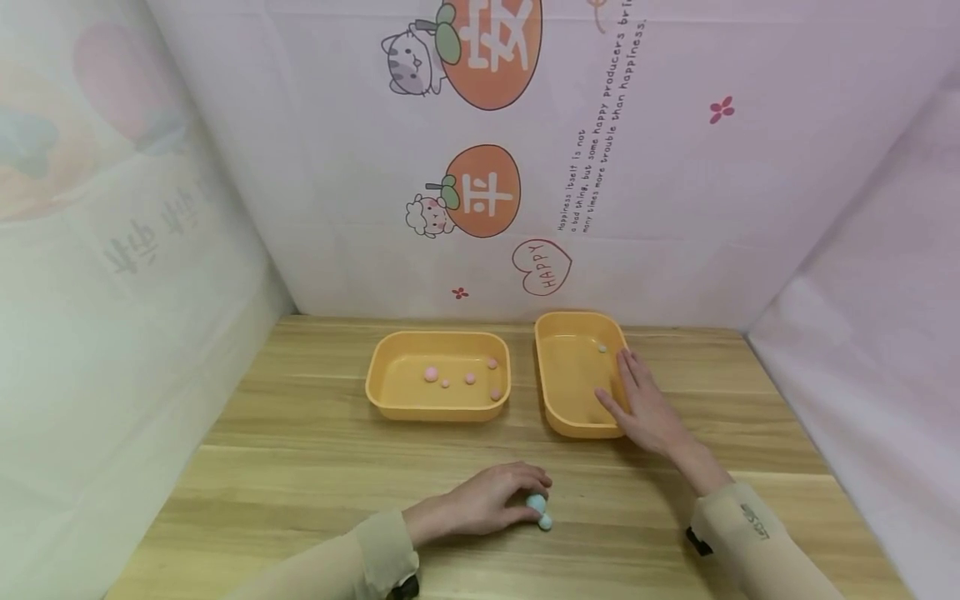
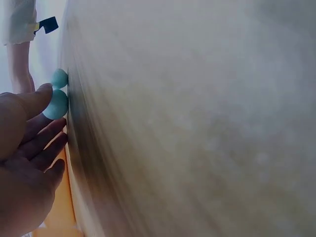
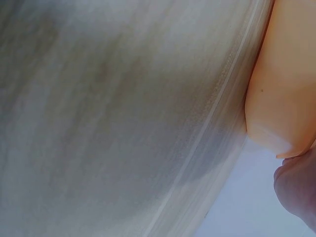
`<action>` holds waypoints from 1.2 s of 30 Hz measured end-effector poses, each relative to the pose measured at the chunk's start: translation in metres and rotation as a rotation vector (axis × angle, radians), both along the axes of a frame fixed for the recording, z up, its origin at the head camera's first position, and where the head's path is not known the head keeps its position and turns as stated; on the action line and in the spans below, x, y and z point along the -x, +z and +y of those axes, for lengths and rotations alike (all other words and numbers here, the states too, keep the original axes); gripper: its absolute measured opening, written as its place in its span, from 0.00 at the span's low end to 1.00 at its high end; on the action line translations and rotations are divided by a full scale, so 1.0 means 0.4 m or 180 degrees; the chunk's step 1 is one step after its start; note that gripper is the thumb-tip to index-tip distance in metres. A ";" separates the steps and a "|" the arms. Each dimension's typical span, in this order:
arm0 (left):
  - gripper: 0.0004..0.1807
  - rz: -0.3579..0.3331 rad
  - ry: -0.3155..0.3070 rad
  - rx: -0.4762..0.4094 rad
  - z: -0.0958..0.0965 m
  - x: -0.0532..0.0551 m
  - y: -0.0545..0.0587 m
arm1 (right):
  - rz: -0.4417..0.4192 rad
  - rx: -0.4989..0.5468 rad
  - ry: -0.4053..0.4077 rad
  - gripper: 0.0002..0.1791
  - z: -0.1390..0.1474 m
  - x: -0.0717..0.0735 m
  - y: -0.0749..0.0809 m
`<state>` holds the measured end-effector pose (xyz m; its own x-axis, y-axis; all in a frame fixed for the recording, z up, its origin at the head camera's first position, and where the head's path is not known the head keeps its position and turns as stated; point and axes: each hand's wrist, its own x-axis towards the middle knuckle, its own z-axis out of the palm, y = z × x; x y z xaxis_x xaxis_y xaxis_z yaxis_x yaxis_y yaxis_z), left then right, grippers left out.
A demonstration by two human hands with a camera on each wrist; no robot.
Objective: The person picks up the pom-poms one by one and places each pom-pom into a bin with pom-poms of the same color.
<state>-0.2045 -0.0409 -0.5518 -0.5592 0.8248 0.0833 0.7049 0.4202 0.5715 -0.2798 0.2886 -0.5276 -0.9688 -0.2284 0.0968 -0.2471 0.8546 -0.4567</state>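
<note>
On the table my left hand (image 1: 491, 500) pinches the larger of two light-blue balls (image 1: 536, 502) between thumb and fingers. A smaller light-blue ball (image 1: 545, 522) touches it on the near side. Both balls also show in the left wrist view, the larger ball (image 2: 56, 104) beside the thumb (image 2: 37, 98). My right hand (image 1: 648, 412) rests on the right rim of the upright-standing yellow tray (image 1: 551, 400), fingers extended along the rim and thumb reaching over the inside. One small pale ball (image 1: 602, 348) lies in that tray.
A second yellow tray (image 1: 438, 414) stands to the left, turned sideways, holding several pink balls (image 1: 431, 375). Behind both trays rises a printed white cloth wall (image 1: 337, 208). More cloth hangs at the left and right of the wooden table (image 1: 300, 467).
</note>
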 end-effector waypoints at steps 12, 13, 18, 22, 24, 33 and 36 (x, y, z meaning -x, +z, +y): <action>0.15 -0.0087 0.0462 -0.0669 0.012 0.001 0.008 | -0.0009 0.0009 -0.0001 0.53 0.002 0.000 -0.002; 0.16 -0.0067 0.0497 -0.0750 0.014 0.001 0.012 | -0.0005 0.0015 0.0000 0.53 0.003 0.001 -0.001; 0.16 0.0077 0.0616 -0.0996 0.029 0.007 0.030 | -0.0016 0.0043 0.0003 0.53 0.003 0.003 0.001; 0.16 0.0123 0.0698 -0.1061 0.037 0.014 0.044 | -0.0033 0.0025 0.0004 0.53 0.004 0.002 -0.001; 0.17 0.0127 0.0734 -0.1105 0.040 0.018 0.051 | -0.0034 0.0017 0.0003 0.54 0.004 0.002 -0.002; 0.14 0.0357 0.0859 -0.1505 0.061 0.049 0.072 | -0.0026 0.0025 -0.0012 0.54 0.000 0.002 -0.002; 0.14 0.0333 0.0900 -0.1591 0.069 0.059 0.078 | -0.0014 0.0020 -0.0021 0.54 0.000 0.002 -0.002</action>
<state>-0.2282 -0.0133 -0.5206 -0.7199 0.4911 0.4906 0.6679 0.2974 0.6823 -0.2807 0.2888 -0.5285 -0.9707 -0.2212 0.0940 -0.2393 0.8534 -0.4632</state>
